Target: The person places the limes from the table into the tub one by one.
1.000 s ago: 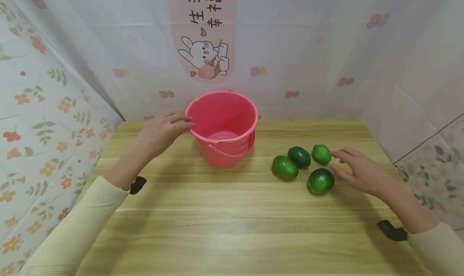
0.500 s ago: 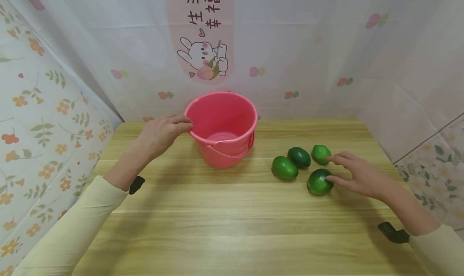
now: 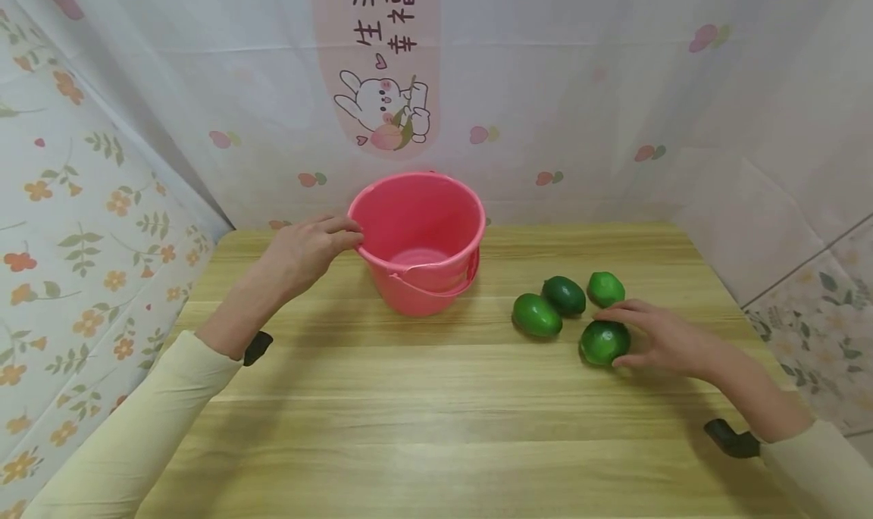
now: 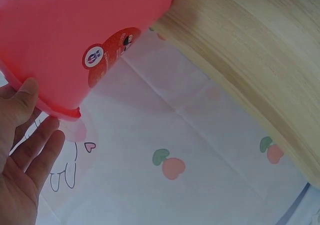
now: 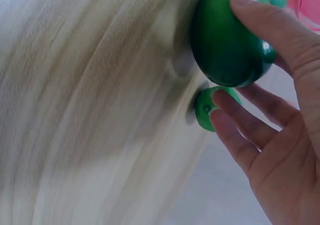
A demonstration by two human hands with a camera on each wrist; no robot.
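A pink bucket [image 3: 417,239] stands on the table, its mouth up and its handle hanging at the front. My left hand [image 3: 307,250] holds the rim at its left side; in the left wrist view the thumb [image 4: 26,96] lies on the outer wall by the rim. On the right, my right hand [image 3: 664,341] is around the nearest green lime [image 3: 604,345]. In the right wrist view its thumb [image 5: 265,17] rests on that lime's skin, with the index finger partly hidden behind it. Another lime [image 3: 605,289] lies just beyond the fingers.
Two more limes, a lighter one [image 3: 536,315] and a darker one [image 3: 564,296], lie side by side between the bucket and the right hand. A printed white curtain [image 3: 580,87] hangs behind the wooden table [image 3: 409,428]. Floral cloth [image 3: 82,276] covers the left side.
My right hand has come from beside the far lime toward me, and its fingers now surround the nearest lime. The left hand has settled onto the bucket's rim.
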